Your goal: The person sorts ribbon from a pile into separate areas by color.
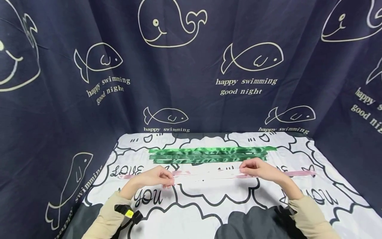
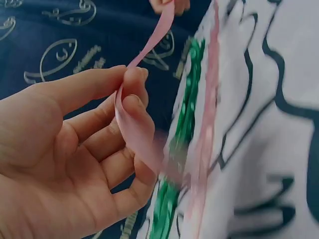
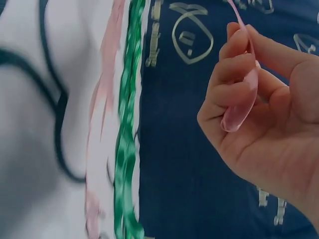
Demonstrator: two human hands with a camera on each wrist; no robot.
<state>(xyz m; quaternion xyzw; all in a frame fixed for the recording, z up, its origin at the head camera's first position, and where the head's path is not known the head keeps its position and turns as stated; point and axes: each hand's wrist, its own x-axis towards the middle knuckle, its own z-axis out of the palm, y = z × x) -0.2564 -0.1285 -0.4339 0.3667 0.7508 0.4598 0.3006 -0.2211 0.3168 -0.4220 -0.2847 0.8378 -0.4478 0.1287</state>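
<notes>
A pink ribbon [image 2: 135, 130] is pinched between thumb and fingertips of my left hand [image 1: 153, 177], its free end hanging past the fingers. My right hand [image 1: 259, 170] also pinches pink ribbon [image 3: 245, 97], with a short end curling down over the palm. The left wrist view shows the ribbon running from the left hand up to the other hand. Between the hands it looks washed out in the head view. More pink ribbon [image 1: 299, 173] lies crosswise on the cloth below. Several green ribbons [image 1: 209, 156] lie side by side beyond both hands.
A white cloth with black cloud outlines and lettering [image 1: 215, 212] covers the table. Behind it and at both sides hang dark blue curtains [image 1: 191, 83] printed with fish and whales. A dark strap with a yellow patch [image 1: 129, 213] sits at the left wrist.
</notes>
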